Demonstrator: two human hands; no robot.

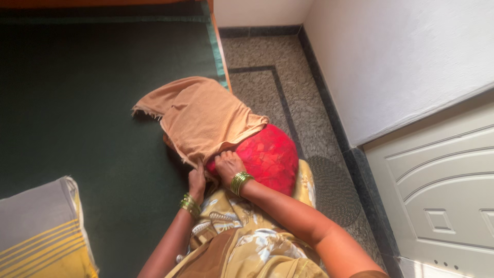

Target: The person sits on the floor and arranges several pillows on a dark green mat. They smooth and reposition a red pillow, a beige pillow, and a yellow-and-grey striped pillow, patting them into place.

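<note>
A red pillow [267, 157] lies at the edge of a dark green mattress [77, 113], its far half inside a tan cloth cover [203, 116]. My left hand [197, 180] pinches the cover's open edge at the pillow's near left side. My right hand [229, 164] grips the same edge on top of the red pillow, fingers curled into the cloth. Both wrists carry green-gold bangles. The part of the pillow under the cover is hidden.
A grey and yellow striped folded cloth [41, 231] lies at the lower left on the mattress. Speckled stone floor [257, 51] with a dark inlay runs to a white wall [401, 56]. A round mat [332, 190] and a white panelled door [442, 195] are on the right.
</note>
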